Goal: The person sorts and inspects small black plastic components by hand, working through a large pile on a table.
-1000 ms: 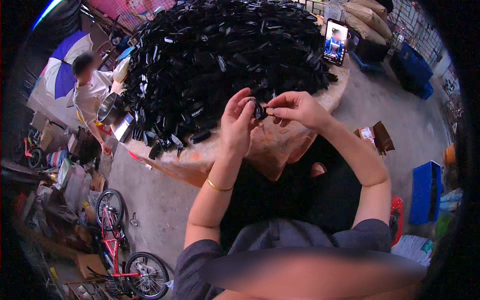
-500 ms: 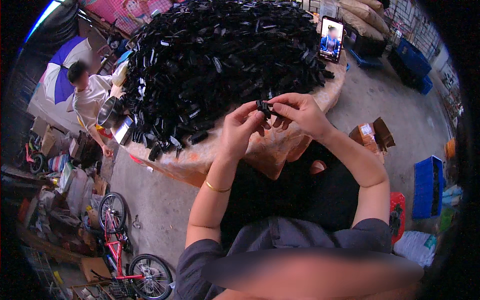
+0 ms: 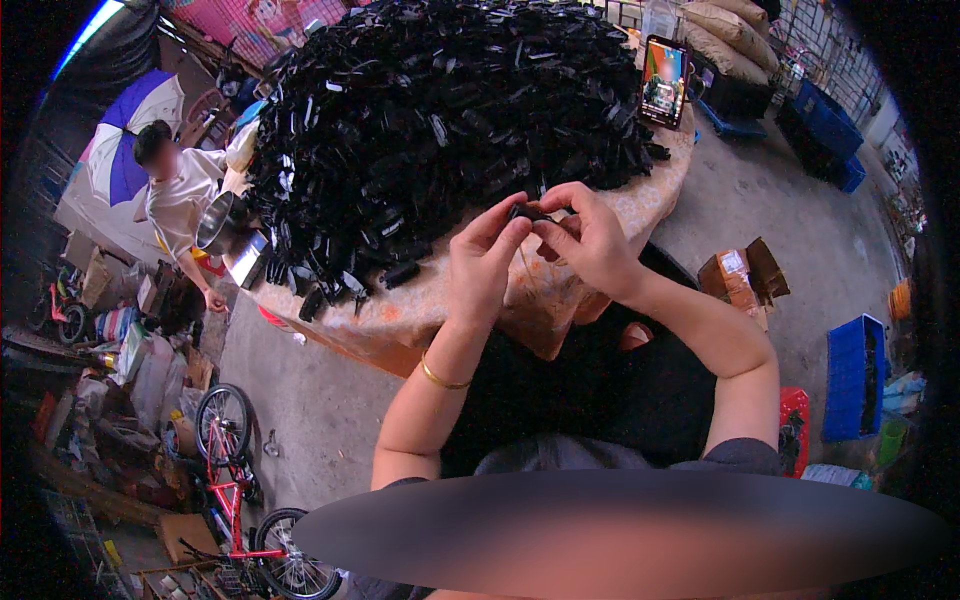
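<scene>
A small black plastic piece [image 3: 522, 211] is pinched between both my hands, above the near edge of the table. My left hand [image 3: 482, 262] grips its left end with thumb and fingers. My right hand [image 3: 585, 240] has its thumb and bent fingers closed at the right end. Fingers cover much of the piece, so its exact kind is hard to make out. Just beyond my hands rises a large heap of similar black plastic pieces [image 3: 430, 130]. A patterned cloth [image 3: 380, 325] covers the table beneath.
A phone [image 3: 664, 82] stands upright at the heap's right. At the left sits a person [image 3: 185, 190] beside a metal bowl [image 3: 217, 222]. A red bicycle [image 3: 232, 500] is on the floor at left; a cardboard box [image 3: 735, 285] and blue crate [image 3: 855, 378] are at right.
My right hand has turned and its fingers have curled in closer to my left hand. The black piece now lies flatter between them. The phone's screen picture differs.
</scene>
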Action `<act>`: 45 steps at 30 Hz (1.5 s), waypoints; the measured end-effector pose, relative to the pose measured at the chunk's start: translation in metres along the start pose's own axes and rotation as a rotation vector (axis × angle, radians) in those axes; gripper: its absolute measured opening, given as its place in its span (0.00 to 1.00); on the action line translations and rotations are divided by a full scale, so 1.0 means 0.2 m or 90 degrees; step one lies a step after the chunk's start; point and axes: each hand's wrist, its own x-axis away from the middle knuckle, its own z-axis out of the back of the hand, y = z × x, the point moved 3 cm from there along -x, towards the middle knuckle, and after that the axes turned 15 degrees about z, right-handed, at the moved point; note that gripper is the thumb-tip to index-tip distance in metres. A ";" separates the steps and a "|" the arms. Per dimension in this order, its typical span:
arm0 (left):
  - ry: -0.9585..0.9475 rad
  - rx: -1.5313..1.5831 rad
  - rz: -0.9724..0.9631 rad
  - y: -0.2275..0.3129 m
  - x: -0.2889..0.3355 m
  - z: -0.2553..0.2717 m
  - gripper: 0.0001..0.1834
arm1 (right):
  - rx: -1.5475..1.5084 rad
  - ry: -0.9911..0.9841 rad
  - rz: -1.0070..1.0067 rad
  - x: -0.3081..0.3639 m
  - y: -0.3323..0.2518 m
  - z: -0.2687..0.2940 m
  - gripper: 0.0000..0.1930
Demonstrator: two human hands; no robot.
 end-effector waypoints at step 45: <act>-0.041 0.346 0.197 0.05 -0.11 0.04 0.12 | 0.752 -0.146 0.331 -1.18 0.44 -0.23 0.24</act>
